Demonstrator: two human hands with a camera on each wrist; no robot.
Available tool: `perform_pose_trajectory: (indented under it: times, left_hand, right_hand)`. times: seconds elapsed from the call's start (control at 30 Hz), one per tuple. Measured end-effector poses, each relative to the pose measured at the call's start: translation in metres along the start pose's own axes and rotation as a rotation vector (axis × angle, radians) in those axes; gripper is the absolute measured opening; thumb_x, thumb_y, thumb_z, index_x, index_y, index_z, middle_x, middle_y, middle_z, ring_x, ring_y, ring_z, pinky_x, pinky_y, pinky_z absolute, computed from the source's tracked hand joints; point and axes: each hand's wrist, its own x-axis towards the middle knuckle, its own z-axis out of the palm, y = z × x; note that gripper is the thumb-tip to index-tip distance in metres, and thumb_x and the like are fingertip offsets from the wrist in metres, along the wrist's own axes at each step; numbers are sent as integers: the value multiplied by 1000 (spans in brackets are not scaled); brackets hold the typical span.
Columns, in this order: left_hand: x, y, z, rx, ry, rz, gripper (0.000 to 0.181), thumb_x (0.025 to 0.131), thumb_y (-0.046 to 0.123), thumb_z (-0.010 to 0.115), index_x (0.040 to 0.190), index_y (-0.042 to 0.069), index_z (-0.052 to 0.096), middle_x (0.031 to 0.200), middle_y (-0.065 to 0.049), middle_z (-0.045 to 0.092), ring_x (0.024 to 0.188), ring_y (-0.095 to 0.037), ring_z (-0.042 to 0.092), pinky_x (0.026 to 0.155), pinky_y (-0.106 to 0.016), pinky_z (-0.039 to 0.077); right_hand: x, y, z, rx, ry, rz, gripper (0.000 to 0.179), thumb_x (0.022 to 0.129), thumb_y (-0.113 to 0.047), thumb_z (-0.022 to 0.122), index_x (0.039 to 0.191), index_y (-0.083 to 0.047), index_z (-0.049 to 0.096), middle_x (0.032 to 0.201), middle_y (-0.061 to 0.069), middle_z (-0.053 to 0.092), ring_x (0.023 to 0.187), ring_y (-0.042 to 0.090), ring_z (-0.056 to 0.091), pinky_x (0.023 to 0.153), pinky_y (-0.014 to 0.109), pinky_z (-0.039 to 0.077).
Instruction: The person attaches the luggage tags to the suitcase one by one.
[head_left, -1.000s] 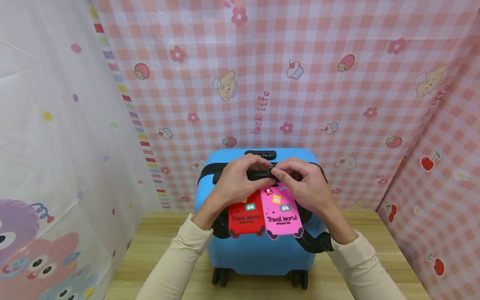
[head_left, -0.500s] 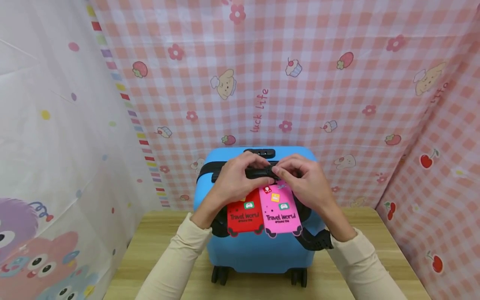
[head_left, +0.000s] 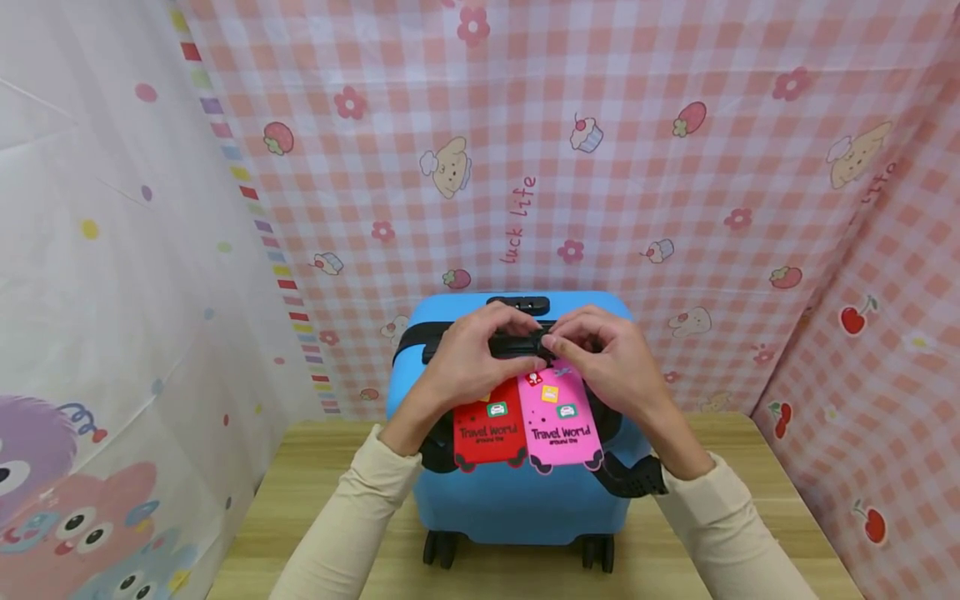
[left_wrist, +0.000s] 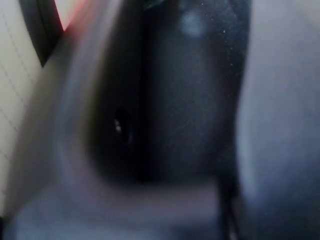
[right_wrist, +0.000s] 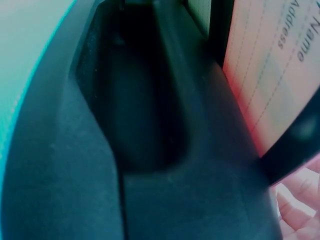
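Note:
A blue suitcase (head_left: pixel 525 508) stands upright on its wheels, with a black carry handle (head_left: pixel 510 345) on its top. Two luggage tags hang at that handle: a red one (head_left: pixel 489 446) on the left and a pink one (head_left: pixel 566 442) on the right, both printed "Travel World". My left hand (head_left: pixel 474 354) reaches round the handle, its thumb and fingers pinching at a small black strap (head_left: pixel 550 357) above the pink tag. From the other side my right hand (head_left: pixel 615 358) pinches the same strap. Fingertips partly cover the strap's fastening. The handle (right_wrist: pixel 175 200) looms close in the right wrist view, beside a lined name card (right_wrist: pixel 270 65).
Under the suitcase lies a wood-grain table (head_left: pixel 322 492). A pink checked curtain (head_left: pixel 637 192) hangs behind it, and a white patterned curtain (head_left: pixel 172 333) hangs at the left. A black combination lock (head_left: pixel 519 305) is set in the suitcase's top, behind the handle.
Both hands stay at the strap with only slight finger movement. The whole head view has shifted a little, so everything sits slightly higher in it. The tags hang as before.

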Motion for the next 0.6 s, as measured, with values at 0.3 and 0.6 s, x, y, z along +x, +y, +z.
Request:
perform_pose_trajectory:
  times: [0.3,0.6]
  left_hand:
    - [0,-1,0,-12,-18,1,38,83,29,82,115,17,68,108,4,64,103,-9,58,95,-34,49]
    - [-1,-2,0,-40,-26,5,35,84,26,81,115,16,68,109,3,65,103,-10,58,97,-35,48]
  right_hand:
    - [1,-1,-1,37,-8,39,11,90,-12,73,98,-5,69,70,12,60,59,18,50,53,25,42]
    - [1,-3,-1,7,-24,61,10,91,-13,73,98,-8,70,69,11,58,59,19,51,52,26,42]
